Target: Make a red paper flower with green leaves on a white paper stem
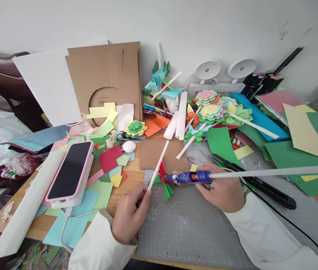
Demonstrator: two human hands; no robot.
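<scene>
My left hand (130, 213) pinches the lower end of a white paper stick (159, 163) that slants up and away over the grey cutting mat (187, 225). A red and green paper bow (164, 180) sits on the stick near my fingers. My right hand (223, 193) is closed round a blue glue gun (191, 177), held level with its nozzle pointing left and touching the bow. A long clear glue rod (273, 171) sticks out of the gun's back to the right.
A phone in a pink case (70, 170) lies at the left among coloured paper scraps. Finished paper flowers on sticks (212, 108) lie at the back. Cardboard sheets (105, 78) lean on the wall. Green and yellow sheets (296, 150) cover the right side.
</scene>
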